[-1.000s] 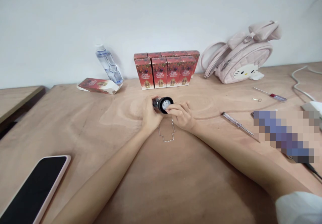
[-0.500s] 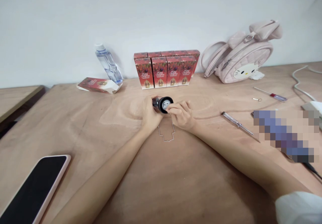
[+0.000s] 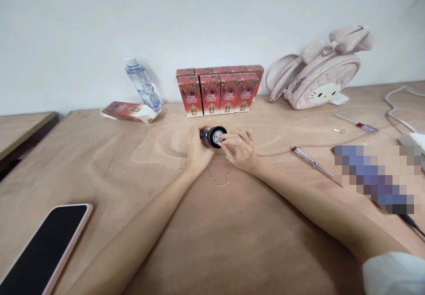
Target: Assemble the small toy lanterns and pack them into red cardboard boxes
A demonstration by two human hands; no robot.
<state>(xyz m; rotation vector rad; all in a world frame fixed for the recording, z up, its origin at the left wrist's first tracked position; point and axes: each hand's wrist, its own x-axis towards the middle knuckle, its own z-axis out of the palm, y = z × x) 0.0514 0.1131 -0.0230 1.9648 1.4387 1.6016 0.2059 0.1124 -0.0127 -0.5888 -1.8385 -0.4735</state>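
Observation:
My left hand is wrapped round a black cylindrical object, whose round open end faces me and shows a pale inside with small dark slots. At the right rim of that end, my right hand has its thumb and index finger close together over the pale part. Whether anything small is between those fingertips is too small to tell. A thin bent metal wire lies on the table just below the hands.
Red printed boxes stand behind the hands; another box lies by a bottle. A pink bag leans on the wall. Screwdrivers, a small key-like piece and a blurred item are right, a phone front left.
The black object has shifted slightly left. My right thumb and index finger have changed their pose, with the index finger reaching further over the open end.

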